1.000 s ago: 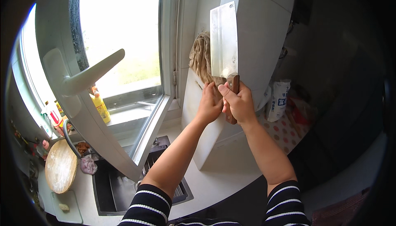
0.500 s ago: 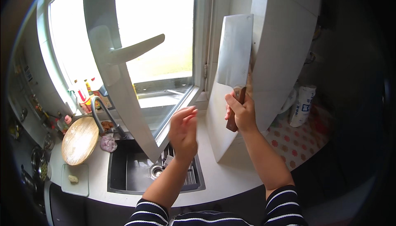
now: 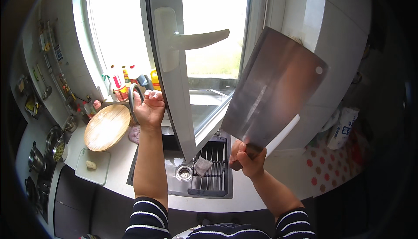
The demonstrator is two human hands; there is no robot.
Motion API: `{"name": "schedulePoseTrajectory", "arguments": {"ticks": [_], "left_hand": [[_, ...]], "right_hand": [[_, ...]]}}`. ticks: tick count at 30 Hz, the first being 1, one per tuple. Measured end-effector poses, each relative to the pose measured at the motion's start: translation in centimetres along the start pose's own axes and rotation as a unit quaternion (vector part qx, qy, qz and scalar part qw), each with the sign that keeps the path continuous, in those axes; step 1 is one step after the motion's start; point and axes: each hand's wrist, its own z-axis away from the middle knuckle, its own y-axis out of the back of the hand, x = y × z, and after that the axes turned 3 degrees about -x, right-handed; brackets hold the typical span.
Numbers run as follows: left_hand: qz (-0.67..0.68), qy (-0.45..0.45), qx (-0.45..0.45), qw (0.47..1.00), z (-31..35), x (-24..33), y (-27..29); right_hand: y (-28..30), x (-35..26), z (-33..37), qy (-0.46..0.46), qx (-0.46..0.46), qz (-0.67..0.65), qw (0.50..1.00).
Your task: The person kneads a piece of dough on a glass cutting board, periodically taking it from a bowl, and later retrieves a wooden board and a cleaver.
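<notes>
A broad cleaver (image 3: pixel 270 91) stands up from my right hand (image 3: pixel 249 159), whose fingers are wrapped round its brown wooden handle. The wide flat of the blade faces me and hides part of a white board (image 3: pixel 283 134) behind it. My left hand (image 3: pixel 150 110) is raised before the faucet and partly covers it. It holds nothing, its fingers loosely bent and apart. Below both hands lies a dark sink (image 3: pixel 172 179) with a metal rack (image 3: pixel 213 182) and a greyish cloth or sponge (image 3: pixel 203 166) on the rack.
An opened window sash with a handle (image 3: pixel 191 38) juts out between my hands. A round wooden board (image 3: pixel 106 128) leans at left, above a glass board (image 3: pixel 98 173) with a pale lump on it. Bottles (image 3: pixel 119 88) line the sill. A paper-towel pack (image 3: pixel 344 128) stands right.
The cleaver has turned to show its broad side and has come lower and nearer. My left hand has moved left, to the faucet. The whole view has shifted.
</notes>
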Motion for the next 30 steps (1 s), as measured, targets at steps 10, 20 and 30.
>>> {"name": "schedulePoseTrajectory", "arguments": {"ticks": [10,20,30], "left_hand": [[0.051,0.018,-0.070,0.996,7.1,-8.5,-3.9],[0.092,0.060,-0.027,0.994,12.2,-19.2,-7.6],[0.082,0.007,0.164,0.983,17.2,-7.9,-0.9]], "right_hand": [[-0.6,-2.2,1.1,0.019,-0.031,-0.034,0.999],[3.0,-7.8,5.2,0.035,-0.083,0.032,0.995],[-5.6,-5.0,3.2,-0.010,-0.082,0.161,0.983]]}}
